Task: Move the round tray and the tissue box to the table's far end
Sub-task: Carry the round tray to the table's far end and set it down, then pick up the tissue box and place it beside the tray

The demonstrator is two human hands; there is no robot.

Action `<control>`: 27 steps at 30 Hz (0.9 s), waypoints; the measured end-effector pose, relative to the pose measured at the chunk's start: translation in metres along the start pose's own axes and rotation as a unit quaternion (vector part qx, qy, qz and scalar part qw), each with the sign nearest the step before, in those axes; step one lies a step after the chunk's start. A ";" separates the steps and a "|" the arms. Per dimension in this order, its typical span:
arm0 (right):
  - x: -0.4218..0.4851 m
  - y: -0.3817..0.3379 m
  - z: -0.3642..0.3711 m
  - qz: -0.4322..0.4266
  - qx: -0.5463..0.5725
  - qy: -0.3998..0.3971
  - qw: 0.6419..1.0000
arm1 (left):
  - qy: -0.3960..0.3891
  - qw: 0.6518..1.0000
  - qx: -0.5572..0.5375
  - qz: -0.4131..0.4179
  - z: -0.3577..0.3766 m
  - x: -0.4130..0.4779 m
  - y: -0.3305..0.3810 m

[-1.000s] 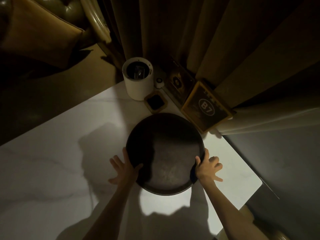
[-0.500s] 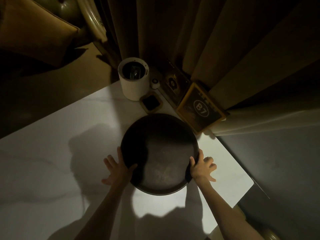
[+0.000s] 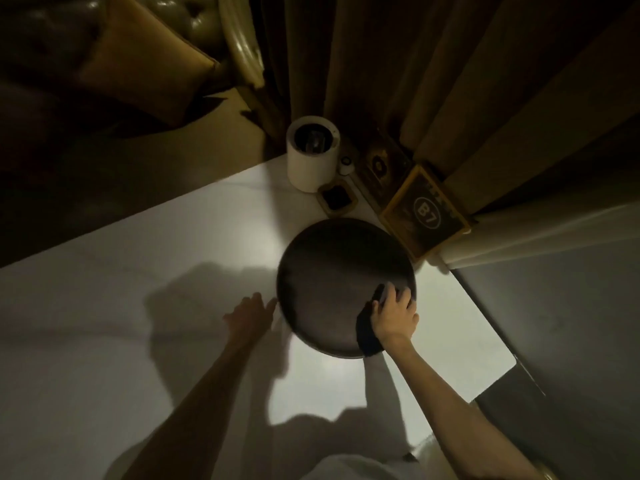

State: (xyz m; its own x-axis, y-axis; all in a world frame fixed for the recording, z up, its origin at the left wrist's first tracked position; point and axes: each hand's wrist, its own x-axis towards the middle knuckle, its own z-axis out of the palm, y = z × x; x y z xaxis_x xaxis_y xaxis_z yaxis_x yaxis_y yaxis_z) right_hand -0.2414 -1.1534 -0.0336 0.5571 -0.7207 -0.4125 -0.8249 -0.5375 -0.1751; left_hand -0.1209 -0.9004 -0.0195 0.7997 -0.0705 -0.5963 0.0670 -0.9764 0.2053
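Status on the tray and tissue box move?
Mostly done: the round tray sits at the table's far end, beside the B7 box and white canister. In hand: the right hand rests on its rim, over something dark; the left hand is open alongside. Left: whether the B7 box is the tissue box, I cannot tell.

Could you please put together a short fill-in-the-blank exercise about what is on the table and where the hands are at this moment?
1. The round tray lies on the white ____ table.
2. The sign by the curtain reads ____.
3. The ____ hand reaches over the tray's rim, its fingers on something dark.
4. The white cylinder stands at the table's ____ end.

Missing words: marble; B7; right; far
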 end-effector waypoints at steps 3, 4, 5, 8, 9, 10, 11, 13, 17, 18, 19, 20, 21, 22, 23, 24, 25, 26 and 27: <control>-0.043 -0.043 0.000 -0.081 0.044 -0.020 0.996 | 0.085 0.996 -0.019 0.018 -0.022 -0.035 -0.040; -0.059 -0.059 0.001 -0.110 0.061 -0.034 0.991 | 0.129 0.991 -0.028 0.033 -0.028 -0.048 -0.056; -0.076 -0.074 0.002 -0.141 0.080 -0.047 0.986 | 0.154 0.986 -0.034 0.047 -0.035 -0.060 -0.075; -0.132 -0.116 0.008 -0.235 0.164 -0.094 0.953 | 0.217 0.973 -0.045 0.061 -0.057 -0.095 -0.133; -0.153 -0.128 0.010 -0.259 0.200 -0.110 0.939 | 0.236 0.968 -0.051 0.070 -0.066 -0.107 -0.152; -0.175 -0.140 0.011 -0.277 0.235 -0.119 0.924 | 0.265 0.960 -0.056 0.075 -0.074 -0.118 -0.171; -0.198 -0.150 0.011 -0.291 0.261 -0.124 0.912 | 0.289 0.952 -0.066 0.074 -0.081 -0.131 -0.191; -0.243 -0.169 0.013 -0.313 0.294 -0.135 0.893 | 0.323 0.941 -0.086 0.061 -0.093 -0.163 -0.230; -0.323 -0.205 0.023 -0.347 0.322 -0.205 0.857 | 0.331 0.928 -0.173 -0.004 -0.099 -0.233 -0.301; -0.341 -0.212 0.027 -0.359 0.323 -0.223 0.847 | 0.330 0.925 -0.186 -0.024 -0.096 -0.248 -0.317; -0.356 -0.217 0.032 -0.372 0.320 -0.243 0.837 | 0.329 0.924 -0.189 -0.049 -0.091 -0.262 -0.330; -0.369 -0.221 0.038 -0.384 0.315 -0.265 0.827 | 0.328 0.923 -0.187 -0.074 -0.086 -0.276 -0.342; -0.381 -0.224 0.046 -0.396 0.303 -0.289 0.817 | 0.325 0.922 -0.187 -0.098 -0.078 -0.289 -0.351; -0.392 -0.225 0.054 -0.409 0.290 -0.310 0.808 | 0.318 0.921 -0.192 -0.119 -0.070 -0.301 -0.360; -0.403 -0.226 0.063 -0.420 0.276 -0.328 0.800 | 0.307 0.920 -0.202 -0.136 -0.062 -0.313 -0.368; -0.413 -0.227 0.072 -0.429 0.261 -0.343 0.794 | 0.298 0.918 -0.212 -0.152 -0.055 -0.324 -0.377; -0.424 -0.227 0.081 -0.435 0.243 -0.356 0.790 | 0.292 0.916 -0.217 -0.168 -0.049 -0.335 -0.387; -0.434 -0.227 0.089 -0.441 0.225 -0.365 0.788 | 0.290 0.913 -0.218 -0.183 -0.044 -0.345 -0.396; -0.444 -0.227 0.097 -0.447 0.207 -0.374 0.786 | 0.292 0.909 -0.220 -0.199 -0.041 -0.355 -0.406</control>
State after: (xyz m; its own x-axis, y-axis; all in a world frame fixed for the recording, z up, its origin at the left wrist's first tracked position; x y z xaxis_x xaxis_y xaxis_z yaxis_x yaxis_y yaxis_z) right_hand -0.3113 -0.6690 0.1030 0.8472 0.4058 -0.3429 -0.1831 -0.3828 -0.9055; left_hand -0.4069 -0.4707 0.1407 0.8319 0.5162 -0.2035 0.5496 -0.7156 0.4311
